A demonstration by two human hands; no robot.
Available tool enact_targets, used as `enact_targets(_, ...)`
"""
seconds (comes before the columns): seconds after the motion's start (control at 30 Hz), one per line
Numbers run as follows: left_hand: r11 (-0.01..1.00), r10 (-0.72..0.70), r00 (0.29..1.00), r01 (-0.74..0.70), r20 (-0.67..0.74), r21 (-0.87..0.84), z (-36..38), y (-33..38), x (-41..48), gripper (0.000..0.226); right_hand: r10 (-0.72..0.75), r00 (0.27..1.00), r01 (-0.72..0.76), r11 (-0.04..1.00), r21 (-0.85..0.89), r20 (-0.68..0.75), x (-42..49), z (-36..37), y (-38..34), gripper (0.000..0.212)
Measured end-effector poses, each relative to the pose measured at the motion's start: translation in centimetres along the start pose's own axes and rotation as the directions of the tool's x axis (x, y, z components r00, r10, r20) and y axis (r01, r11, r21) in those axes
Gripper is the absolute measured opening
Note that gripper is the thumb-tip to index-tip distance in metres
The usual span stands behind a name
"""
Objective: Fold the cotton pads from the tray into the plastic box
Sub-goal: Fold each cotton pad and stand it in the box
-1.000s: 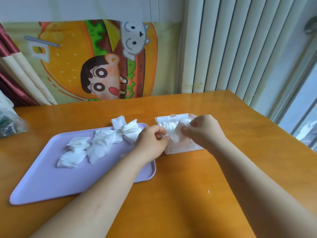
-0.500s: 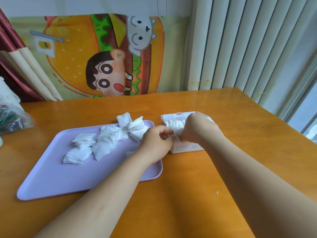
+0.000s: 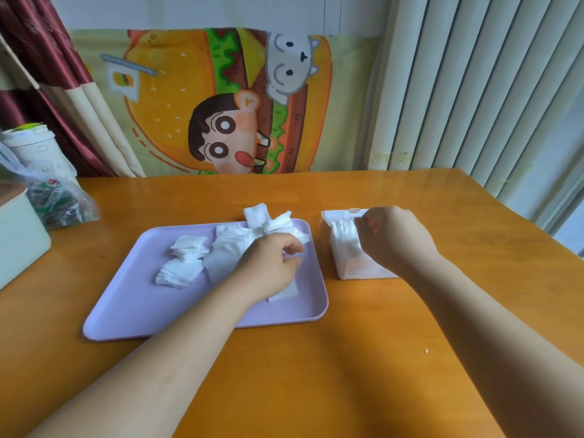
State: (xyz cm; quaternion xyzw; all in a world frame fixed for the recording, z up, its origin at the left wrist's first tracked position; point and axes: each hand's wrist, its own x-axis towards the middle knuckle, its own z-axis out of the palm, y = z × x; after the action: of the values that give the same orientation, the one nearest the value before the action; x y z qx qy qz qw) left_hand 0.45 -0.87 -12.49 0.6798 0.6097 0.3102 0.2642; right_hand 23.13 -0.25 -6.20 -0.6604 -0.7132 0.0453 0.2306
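A lilac tray (image 3: 132, 298) lies on the orange table and carries several loose white cotton pads (image 3: 189, 251) across its far half. My left hand (image 3: 271, 263) is over the tray's right side, its fingers curled and pinching a cotton pad at the edge of the pile. One flat pad (image 3: 286, 294) lies under my wrist. To the right of the tray stands the white plastic box (image 3: 354, 270), open, with folded pads (image 3: 346, 238) packed upright inside. My right hand (image 3: 395, 238) rests over the box, its fingertips pinched on a pad at the top of that stack.
At the left edge stand a pale container (image 3: 19, 241), a clear plastic bag (image 3: 57, 200) and a white cup (image 3: 38, 153). A cartoon cloth (image 3: 221, 105) and vertical blinds (image 3: 474, 90) back the table. The table's right edge runs close by the box.
Both hands were together at the box holding one pad. My left hand has moved left onto the tray's pile. My right hand has stayed at the box, lowered onto the stack.
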Motion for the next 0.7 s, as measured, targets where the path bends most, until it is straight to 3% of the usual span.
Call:
enact_targets(0.07, 0.990, -0.056, 0.996, 0.047, 0.071, 0.134, -1.8, -1.5, -0.8, 0.030, -0.103, 0.983, 0.133, 0.969, 0.206, -0.151, -1.7, 0.2, -0.8, 0.039)
enact_targets(0.17, 0.988, -0.117, 0.983, 0.101, 0.140, 0.115, -2.6, -2.4, -1.8, 0.043, -0.156, 0.987, 0.150, 0.872, 0.467, -0.026, -3.7, 1.9, -2.8, 0.043)
enact_targets(0.33, 0.982, -0.186, 0.955, 0.187, 0.229, 0.020, -2.5, -2.0, -2.0, 0.027, -0.096, 0.979, -0.021, 0.827, 0.562, 0.178, -5.6, 4.9, -3.1, 0.026)
enact_targets(0.4, 0.979, -0.200, 0.950, 0.202, 0.241, 0.014, -2.8, -1.9, -2.1, 0.020, -0.057, 0.980, -0.068, 0.805, 0.590, 0.191, -5.7, 5.3, -3.0, 0.017)
enact_targets(0.53, 0.978, -0.184, 0.962, 0.199, 0.201, -0.058, -3.2, -2.4, -2.5, 0.020, -0.031, 0.982, -0.098, 0.765, 0.636, 0.188, -5.3, 5.9, -3.6, 0.023)
enact_targets(0.63, 0.921, -0.202, 0.973, 0.229, 0.115, -0.314, -3.7, -2.7, -2.8, 0.028, -0.062, 0.971, -0.111, 0.735, 0.669, 0.229, -5.0, 6.6, -4.9, 0.034)
enact_targets(0.7, 0.799, -0.197, 0.976, 0.212, 0.088, -0.562, -3.9, -2.9, -3.0, 0.037, -0.055, 0.941, -0.226, 0.632, 0.741, 0.334, -4.5, 7.2, -5.4, 0.041)
